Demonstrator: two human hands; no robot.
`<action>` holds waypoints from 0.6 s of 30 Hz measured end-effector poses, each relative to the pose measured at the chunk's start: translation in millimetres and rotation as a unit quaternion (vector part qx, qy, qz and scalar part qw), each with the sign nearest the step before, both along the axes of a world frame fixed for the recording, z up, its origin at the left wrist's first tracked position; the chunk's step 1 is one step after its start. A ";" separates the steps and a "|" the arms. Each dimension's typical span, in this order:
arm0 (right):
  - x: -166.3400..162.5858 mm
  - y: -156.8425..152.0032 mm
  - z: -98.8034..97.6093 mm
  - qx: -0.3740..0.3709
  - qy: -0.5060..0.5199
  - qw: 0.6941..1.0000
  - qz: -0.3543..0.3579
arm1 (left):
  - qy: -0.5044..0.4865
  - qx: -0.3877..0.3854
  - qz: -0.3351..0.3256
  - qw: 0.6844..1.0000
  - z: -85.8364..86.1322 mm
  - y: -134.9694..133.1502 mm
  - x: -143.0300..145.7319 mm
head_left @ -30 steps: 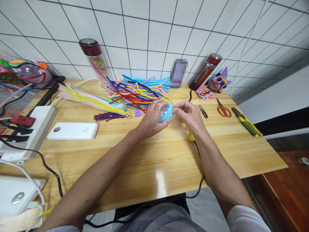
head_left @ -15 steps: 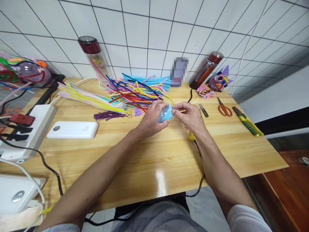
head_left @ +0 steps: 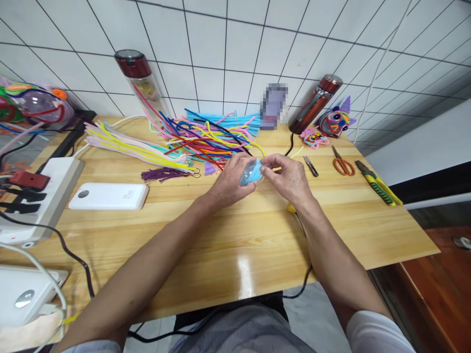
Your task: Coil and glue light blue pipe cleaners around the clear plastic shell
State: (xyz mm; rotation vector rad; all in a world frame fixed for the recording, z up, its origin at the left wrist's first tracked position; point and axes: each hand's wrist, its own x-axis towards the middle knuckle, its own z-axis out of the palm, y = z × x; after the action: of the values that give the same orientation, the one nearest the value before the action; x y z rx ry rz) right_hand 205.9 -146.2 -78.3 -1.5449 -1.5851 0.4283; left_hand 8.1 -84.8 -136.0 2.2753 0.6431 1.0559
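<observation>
My left hand is wrapped round a small clear plastic piece, rounded like part of a bottle. Light blue pipe cleaner lies in bands over its right end. The thumb and fingers of my right hand are pinched together at that blue end, on the pipe cleaner's edge; the exact grip is partly hidden. Both hands are above the table, just in front of a heap of coloured pipe cleaners. A yellow-handled tool with a black cord is partly hidden by my right forearm.
Snips, orange-handled scissors and pliers lie to the right. Behind stand a red flask, a glass bottle and a decorated figure. A white power bank, purple tassels and a power strip are left.
My right fingers have shifted slightly at the blue end, and the hold of my left hand is much the same. The whole view has moved a little.
</observation>
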 end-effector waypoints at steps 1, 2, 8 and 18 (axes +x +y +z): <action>-0.4 -0.1 0.9 -0.004 0.009 1.000 0.000 | -0.001 -0.006 -0.002 1.000 0.3 0.3 -0.3; -0.9 -0.2 1.8 -0.007 0.018 1.000 0.001 | -0.003 -0.012 -0.005 1.000 0.5 0.5 -0.6; -2.9 -0.4 4.1 -0.013 0.050 0.999 0.001 | -0.003 -0.028 -0.007 1.000 2.0 -1.3 -1.9; -3.5 -1.5 5.4 -0.007 0.083 0.996 0.008 | -0.011 -0.092 -0.015 0.996 10.3 -0.8 -6.3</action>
State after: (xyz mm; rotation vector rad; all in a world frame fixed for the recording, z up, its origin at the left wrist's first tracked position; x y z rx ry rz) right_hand 202.4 -147.7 -72.9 -1.4686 -1.4691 0.5637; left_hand 1.8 -85.6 -125.7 2.1050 0.6681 0.9640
